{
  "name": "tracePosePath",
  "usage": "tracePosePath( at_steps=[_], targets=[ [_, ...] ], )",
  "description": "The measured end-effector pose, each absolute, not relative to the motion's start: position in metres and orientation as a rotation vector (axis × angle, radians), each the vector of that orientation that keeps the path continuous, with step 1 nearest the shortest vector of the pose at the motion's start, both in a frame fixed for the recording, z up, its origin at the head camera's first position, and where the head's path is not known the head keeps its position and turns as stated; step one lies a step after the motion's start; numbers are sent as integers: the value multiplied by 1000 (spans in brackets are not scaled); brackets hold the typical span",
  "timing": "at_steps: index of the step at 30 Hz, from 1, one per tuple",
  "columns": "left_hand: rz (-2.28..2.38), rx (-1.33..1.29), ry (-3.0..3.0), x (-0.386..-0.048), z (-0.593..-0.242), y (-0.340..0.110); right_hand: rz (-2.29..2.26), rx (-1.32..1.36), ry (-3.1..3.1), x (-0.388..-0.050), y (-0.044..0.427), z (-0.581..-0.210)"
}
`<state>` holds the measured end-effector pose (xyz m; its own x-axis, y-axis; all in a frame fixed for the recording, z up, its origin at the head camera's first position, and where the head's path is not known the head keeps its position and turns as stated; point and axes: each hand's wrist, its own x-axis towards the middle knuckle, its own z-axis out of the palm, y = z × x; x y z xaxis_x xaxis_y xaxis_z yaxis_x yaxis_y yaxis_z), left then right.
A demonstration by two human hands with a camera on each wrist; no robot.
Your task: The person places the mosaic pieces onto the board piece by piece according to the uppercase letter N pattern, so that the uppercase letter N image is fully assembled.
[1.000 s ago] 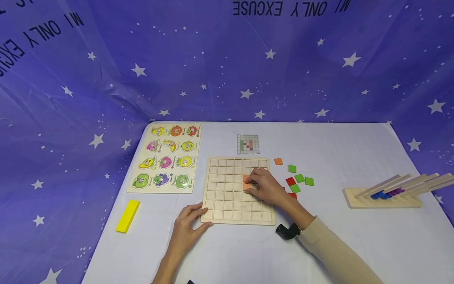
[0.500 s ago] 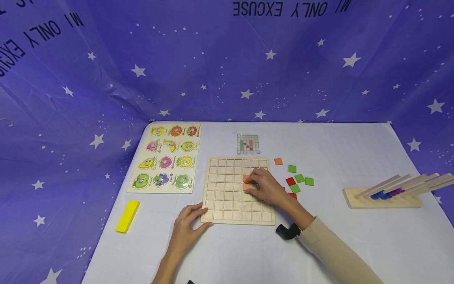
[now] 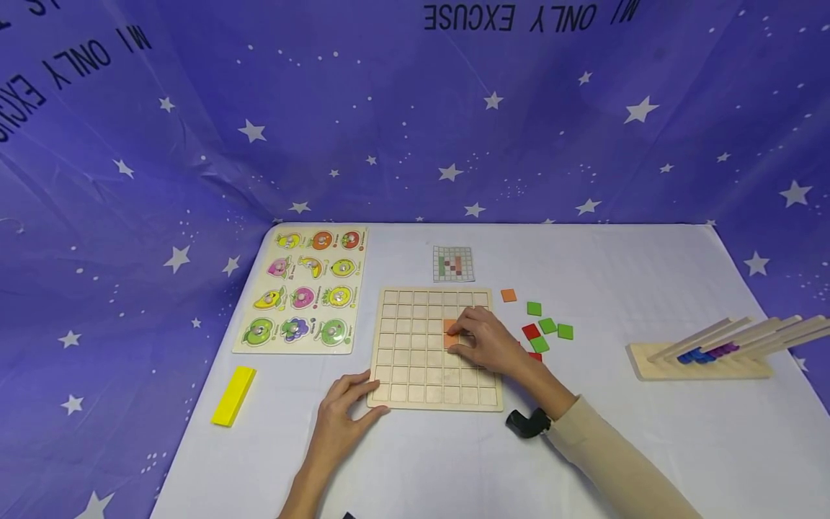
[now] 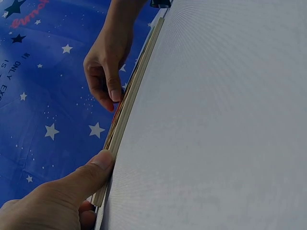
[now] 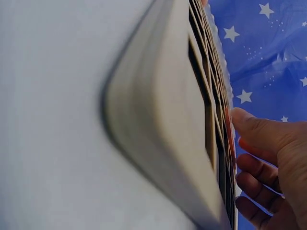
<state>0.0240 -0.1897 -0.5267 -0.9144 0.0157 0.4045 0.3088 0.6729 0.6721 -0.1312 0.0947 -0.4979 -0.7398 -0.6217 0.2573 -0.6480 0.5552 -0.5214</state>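
Observation:
At the wooden grid board (image 3: 417,375), my left hand (image 3: 337,422) grips the near left corner, and the left wrist view shows its thumb (image 4: 101,160) on the edge. Two orange tiles lie one behind the other in the board's cells. Thumb and index finger of my right hand (image 3: 486,342) pinch the nearer orange tile (image 3: 450,342); the index tip also meets the farther tile (image 3: 449,325). In the right wrist view my right hand (image 5: 278,163) bends over the board's surface, other fingers loosely curled. A pattern card (image 3: 454,264) lies behind the board.
Right of the board lie loose green tiles (image 3: 565,332), red tiles (image 3: 531,331) and an orange tile (image 3: 509,295). A fruit puzzle (image 3: 301,296) and a yellow block (image 3: 233,396) are at the left; a pegged wooden stand (image 3: 700,369) with beads is at the right.

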Motion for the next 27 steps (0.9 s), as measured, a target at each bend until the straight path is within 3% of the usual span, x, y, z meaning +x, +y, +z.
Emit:
tracePosePath(
  at_steps=[13, 27],
  targets=[
    [-1111, -266, -2516, 24, -528, -190, 995, 968, -2743, -152, 130, -489],
    [-1130, -253, -2516, 24, -527, -190, 976, 636, -2902, -180, 167, -495]
  ],
)
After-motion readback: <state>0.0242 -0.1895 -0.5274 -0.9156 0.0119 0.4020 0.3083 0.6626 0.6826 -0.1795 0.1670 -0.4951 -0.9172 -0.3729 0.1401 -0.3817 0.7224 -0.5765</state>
